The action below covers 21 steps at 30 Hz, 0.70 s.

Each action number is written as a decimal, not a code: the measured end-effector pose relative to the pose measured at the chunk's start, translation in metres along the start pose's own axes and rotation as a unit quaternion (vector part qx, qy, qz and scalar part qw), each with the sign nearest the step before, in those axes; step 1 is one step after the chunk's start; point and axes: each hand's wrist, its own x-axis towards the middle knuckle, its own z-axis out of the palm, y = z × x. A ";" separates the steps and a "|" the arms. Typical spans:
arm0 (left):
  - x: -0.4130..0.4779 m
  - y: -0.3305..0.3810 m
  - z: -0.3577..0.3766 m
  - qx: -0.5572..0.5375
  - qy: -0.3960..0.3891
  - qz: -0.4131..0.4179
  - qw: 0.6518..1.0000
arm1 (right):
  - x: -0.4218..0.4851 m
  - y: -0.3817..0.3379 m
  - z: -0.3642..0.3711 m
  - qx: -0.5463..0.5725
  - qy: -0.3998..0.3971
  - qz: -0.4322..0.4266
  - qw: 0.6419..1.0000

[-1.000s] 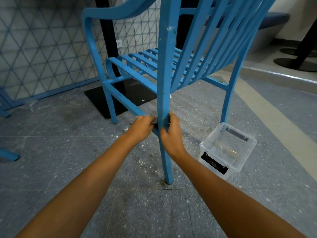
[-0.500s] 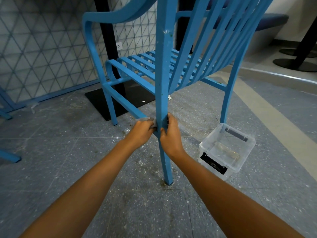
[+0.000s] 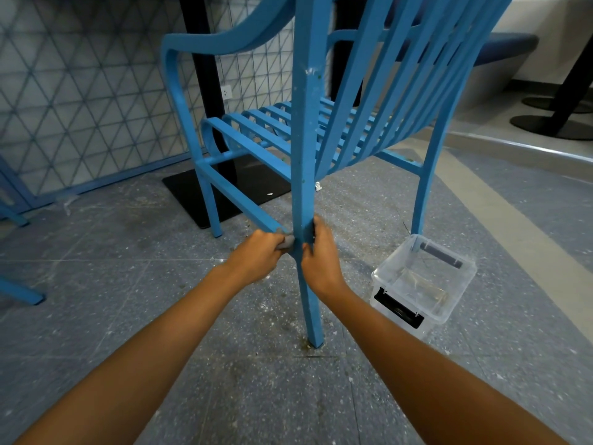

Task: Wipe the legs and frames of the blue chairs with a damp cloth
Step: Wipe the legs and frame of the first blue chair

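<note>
A blue slatted metal chair stands right in front of me, seen from behind. Its near rear leg runs down the middle of the view to the floor. My left hand is closed on a small grey cloth, pressed where the low side rail meets that leg. My right hand grips the same leg from the right side, at the same height. Most of the cloth is hidden inside my fingers.
A clear plastic tub with black latches sits on the floor beside the right rear leg. A black table base and post lie under the chair's far side. Parts of other blue chairs show at the left edge. The floor is dusty grey tile.
Both hands stay at the joint of rail and leg. The left hand with the cloth has shifted only slightly against the rail; the view has moved a little.
</note>
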 end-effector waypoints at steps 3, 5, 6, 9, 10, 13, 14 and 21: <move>-0.003 -0.004 -0.007 0.026 -0.021 0.007 0.999 | -0.005 0.000 -0.002 -0.009 -0.007 -0.002 1.000; -0.003 -0.006 -0.013 0.032 -0.035 0.022 0.999 | -0.008 0.002 -0.005 -0.025 -0.011 -0.027 0.999; -0.004 -0.008 -0.017 0.033 -0.039 0.034 0.998 | -0.009 0.003 -0.007 -0.037 -0.020 -0.043 0.998; -0.003 -0.008 -0.030 0.039 -0.066 0.043 0.996 | -0.014 0.006 -0.012 -0.090 -0.050 -0.087 0.991; -0.003 -0.007 -0.033 0.038 -0.073 0.046 0.996 | -0.015 0.007 -0.014 -0.105 -0.052 -0.104 0.988; -0.001 0.002 -0.043 0.006 -0.101 0.059 0.993 | -0.018 0.010 -0.021 -0.138 -0.047 -0.139 0.979; -0.001 0.005 -0.045 -0.009 -0.111 0.065 0.992 | -0.018 0.011 -0.023 -0.147 -0.056 -0.141 0.977; 0.001 0.026 -0.045 -0.162 -0.135 0.064 0.975 | -0.016 0.007 -0.031 0.062 -0.145 0.009 0.987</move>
